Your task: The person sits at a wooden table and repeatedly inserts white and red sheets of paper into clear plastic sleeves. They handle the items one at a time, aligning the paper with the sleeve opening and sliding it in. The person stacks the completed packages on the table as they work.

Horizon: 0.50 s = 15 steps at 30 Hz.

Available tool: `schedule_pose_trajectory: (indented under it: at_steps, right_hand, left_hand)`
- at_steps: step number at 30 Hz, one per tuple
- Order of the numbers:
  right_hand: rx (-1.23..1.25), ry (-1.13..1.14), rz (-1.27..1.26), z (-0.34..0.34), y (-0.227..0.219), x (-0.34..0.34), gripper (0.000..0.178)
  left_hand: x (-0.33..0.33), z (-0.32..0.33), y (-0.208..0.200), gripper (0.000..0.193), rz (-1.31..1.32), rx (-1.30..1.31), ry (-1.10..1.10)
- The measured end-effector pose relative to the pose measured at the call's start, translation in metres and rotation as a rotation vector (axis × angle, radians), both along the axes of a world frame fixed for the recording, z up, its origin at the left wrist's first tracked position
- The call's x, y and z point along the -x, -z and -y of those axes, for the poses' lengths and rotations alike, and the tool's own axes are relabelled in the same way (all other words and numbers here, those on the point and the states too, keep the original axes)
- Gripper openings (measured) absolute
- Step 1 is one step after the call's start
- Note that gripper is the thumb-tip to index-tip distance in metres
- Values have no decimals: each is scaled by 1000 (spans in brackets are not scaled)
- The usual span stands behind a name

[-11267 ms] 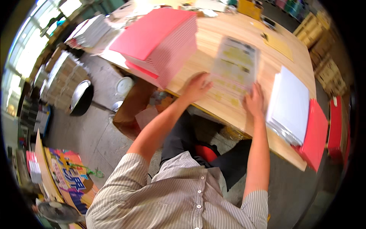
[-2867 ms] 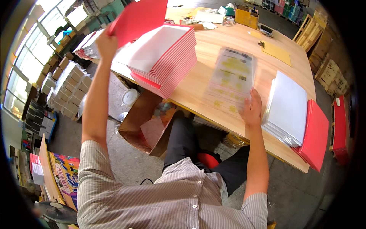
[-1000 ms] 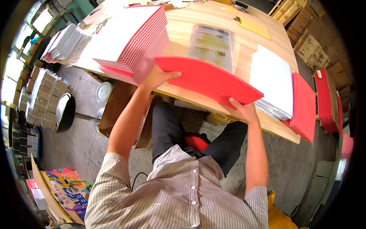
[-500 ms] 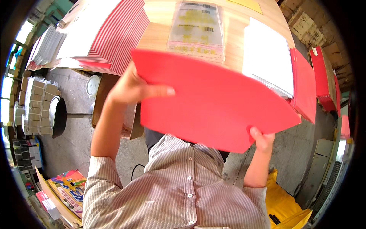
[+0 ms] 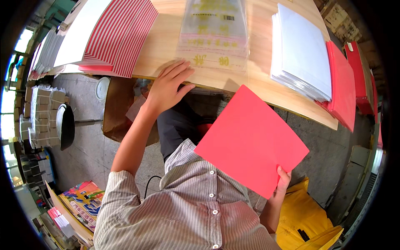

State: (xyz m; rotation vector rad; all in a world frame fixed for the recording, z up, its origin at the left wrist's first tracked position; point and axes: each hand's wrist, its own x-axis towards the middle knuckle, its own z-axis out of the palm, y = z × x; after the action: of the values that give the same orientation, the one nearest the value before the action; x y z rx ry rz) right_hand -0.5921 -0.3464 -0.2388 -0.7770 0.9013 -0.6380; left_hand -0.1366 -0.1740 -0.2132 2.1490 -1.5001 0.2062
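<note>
My right hand [image 5: 284, 179] grips the lower right corner of a flat red card sheet [image 5: 252, 141], thumb on its upper face. The sheet is tilted in front of my body, off the table, and hides the fingers beneath. My left hand [image 5: 171, 85] lies at the table's near edge with its fingers stretched out and nothing in it. Just beyond its fingertips are clear plastic bags [image 5: 214, 41] with yellow print, lying flat on the wooden table [image 5: 258, 79].
At the left stands a stack with red-and-white striped edges [image 5: 121, 37]. A white stack [image 5: 302, 54] and a red stack [image 5: 341, 79] lie at the table's right. Below the table is a brown carton [image 5: 118, 112]. A yellow bag [image 5: 300, 212] lies at lower right.
My left hand has let go of the red card sheet and moved onto the table edge. My right hand has lowered the sheet toward me; it now looks smaller and squarer.
</note>
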Motion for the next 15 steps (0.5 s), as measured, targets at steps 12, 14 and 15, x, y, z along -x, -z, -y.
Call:
schedule_pose_trajectory:
  at_steps: [12,14,15]
  right_hand:
    - [-110,-97,60,-20,3,-23,46]
    - [-128,-129,77,-19,3,-26,44]
    - [-136,-144,86,-19,3,-29,44]
  left_hand:
    - [-20,11,-1,39,75,-119,121]
    - [-22,11,-4,37,80,-125,140]
    - [-22,11,-5,35,83,-127,150]
